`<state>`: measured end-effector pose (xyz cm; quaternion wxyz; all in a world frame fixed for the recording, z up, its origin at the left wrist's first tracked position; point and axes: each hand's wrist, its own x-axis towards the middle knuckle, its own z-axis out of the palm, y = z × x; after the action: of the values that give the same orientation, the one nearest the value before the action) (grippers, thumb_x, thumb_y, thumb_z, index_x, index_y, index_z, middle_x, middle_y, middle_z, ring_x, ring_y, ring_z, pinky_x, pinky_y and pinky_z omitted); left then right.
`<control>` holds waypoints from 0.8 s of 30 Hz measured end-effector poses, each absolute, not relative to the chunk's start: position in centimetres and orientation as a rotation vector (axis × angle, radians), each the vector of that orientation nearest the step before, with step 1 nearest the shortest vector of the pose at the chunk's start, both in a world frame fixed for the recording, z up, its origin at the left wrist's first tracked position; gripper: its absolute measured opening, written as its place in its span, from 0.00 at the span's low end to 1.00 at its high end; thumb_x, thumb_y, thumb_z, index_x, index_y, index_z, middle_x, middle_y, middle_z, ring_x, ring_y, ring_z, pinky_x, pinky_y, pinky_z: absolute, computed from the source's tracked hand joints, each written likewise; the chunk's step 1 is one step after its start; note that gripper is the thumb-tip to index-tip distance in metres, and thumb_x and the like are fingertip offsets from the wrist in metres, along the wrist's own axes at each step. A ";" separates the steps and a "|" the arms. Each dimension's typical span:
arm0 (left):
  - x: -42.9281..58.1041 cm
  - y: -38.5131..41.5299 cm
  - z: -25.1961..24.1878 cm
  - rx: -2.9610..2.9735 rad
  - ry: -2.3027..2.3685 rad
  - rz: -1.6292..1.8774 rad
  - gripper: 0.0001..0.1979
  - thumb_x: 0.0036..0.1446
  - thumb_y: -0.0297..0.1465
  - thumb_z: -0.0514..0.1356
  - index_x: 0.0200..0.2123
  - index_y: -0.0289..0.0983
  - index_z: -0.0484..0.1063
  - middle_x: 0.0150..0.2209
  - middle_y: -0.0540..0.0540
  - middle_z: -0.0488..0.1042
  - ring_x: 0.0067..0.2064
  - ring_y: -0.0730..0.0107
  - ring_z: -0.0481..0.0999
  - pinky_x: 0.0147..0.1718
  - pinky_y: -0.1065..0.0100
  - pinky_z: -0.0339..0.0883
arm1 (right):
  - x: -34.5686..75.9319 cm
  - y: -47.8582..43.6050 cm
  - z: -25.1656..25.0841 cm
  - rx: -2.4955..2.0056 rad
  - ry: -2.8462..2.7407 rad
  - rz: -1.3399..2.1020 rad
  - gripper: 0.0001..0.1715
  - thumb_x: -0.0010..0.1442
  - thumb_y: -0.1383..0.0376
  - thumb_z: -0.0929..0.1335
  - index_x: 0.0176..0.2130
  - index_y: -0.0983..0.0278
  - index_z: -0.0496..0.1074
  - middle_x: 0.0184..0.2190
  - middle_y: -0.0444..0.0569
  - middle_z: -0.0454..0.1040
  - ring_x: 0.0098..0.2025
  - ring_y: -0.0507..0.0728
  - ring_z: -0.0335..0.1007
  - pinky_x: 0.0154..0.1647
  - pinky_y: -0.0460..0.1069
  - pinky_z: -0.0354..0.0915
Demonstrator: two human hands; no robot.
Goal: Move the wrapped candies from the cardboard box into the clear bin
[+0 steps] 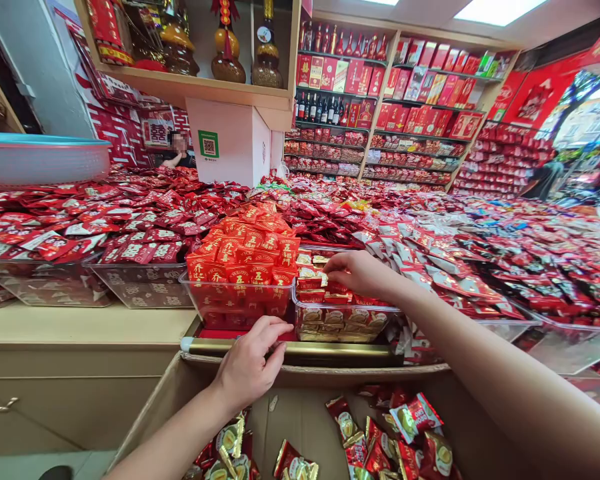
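My right hand [356, 272] reaches over a clear plastic bin [350, 313] of red and gold wrapped candies. Its fingers are curled together, with the tips at a wrapped candy [312, 275] on the top layer; the far side of the grip is hidden. Resting near that bin's front left corner, my left hand [256, 357] has loosely bent fingers, thumb apart from the index, and nothing in it. Below both hands stands an open cardboard box [293, 413]. Several loose durian candies [380, 443] lie inside it, some at the right and some at the left.
A bin of orange-red packets [245, 257] adjoins on the left. More packet-filled bins [145, 287] stretch along the counter [80, 323]. A blue-rimmed basket [43, 160] sits at left. Shelves [390, 87] with bottles and boxes line the back. Another person [177, 157] is partly visible behind the counter.
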<state>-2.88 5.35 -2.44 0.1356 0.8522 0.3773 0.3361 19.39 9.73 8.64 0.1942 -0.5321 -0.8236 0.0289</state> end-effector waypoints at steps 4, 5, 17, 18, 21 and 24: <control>-2.9 5.4 -2.4 2.481 1.084 0.946 0.14 0.55 0.25 0.49 0.44 0.41 0.63 0.42 0.47 0.65 0.42 0.70 0.68 0.40 0.69 0.64 | 19.6 8.0 7.8 -1.426 -2.220 -0.049 0.09 0.50 0.70 0.63 0.32 0.66 0.71 0.31 0.48 0.73 0.34 0.53 0.67 0.36 0.46 0.60; -2.9 5.4 -2.3 2.489 1.073 0.937 0.13 0.55 0.25 0.49 0.43 0.41 0.63 0.42 0.47 0.66 0.42 0.70 0.68 0.40 0.69 0.63 | 19.7 7.3 7.5 -1.390 -2.208 -0.078 0.08 0.51 0.70 0.63 0.32 0.66 0.70 0.31 0.48 0.72 0.34 0.53 0.66 0.36 0.46 0.60; -3.3 5.8 -2.7 2.659 1.045 0.569 0.13 0.58 0.32 0.46 0.41 0.39 0.68 0.38 0.48 0.74 0.40 0.66 0.72 0.39 0.66 0.63 | 15.7 -2.8 -1.7 -1.007 -2.965 0.043 0.05 0.52 0.68 0.62 0.27 0.65 0.67 0.22 0.46 0.68 0.23 0.52 0.62 0.24 0.46 0.57; -3.3 5.9 -2.7 2.658 1.044 0.562 0.13 0.58 0.32 0.46 0.41 0.39 0.68 0.37 0.48 0.74 0.39 0.66 0.72 0.38 0.67 0.64 | 15.4 -3.1 -3.3 -1.023 -3.096 0.098 0.04 0.51 0.68 0.63 0.27 0.65 0.68 0.21 0.46 0.69 0.23 0.52 0.63 0.23 0.46 0.58; -3.3 6.1 -2.6 2.632 1.056 0.535 0.13 0.58 0.34 0.46 0.40 0.40 0.68 0.37 0.49 0.75 0.39 0.67 0.72 0.38 0.68 0.64 | 15.9 -3.2 -8.3 -1.335 -3.223 0.306 0.11 0.46 0.63 0.67 0.32 0.66 0.70 0.29 0.52 0.72 0.29 0.57 0.68 0.24 0.47 0.62; -3.3 6.3 -2.3 2.575 1.082 0.473 0.13 0.58 0.35 0.46 0.40 0.42 0.68 0.38 0.50 0.75 0.40 0.68 0.72 0.38 0.69 0.63 | 17.1 -3.3 -12.7 -1.663 -3.015 0.422 0.26 0.40 0.58 0.70 0.39 0.67 0.69 0.42 0.62 0.67 0.40 0.68 0.65 0.29 0.56 0.65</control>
<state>-3.33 6.32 -2.26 0.1537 0.8982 0.3773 0.1650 17.10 -3.27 -12.73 -0.1630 -0.4731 -0.8574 0.1201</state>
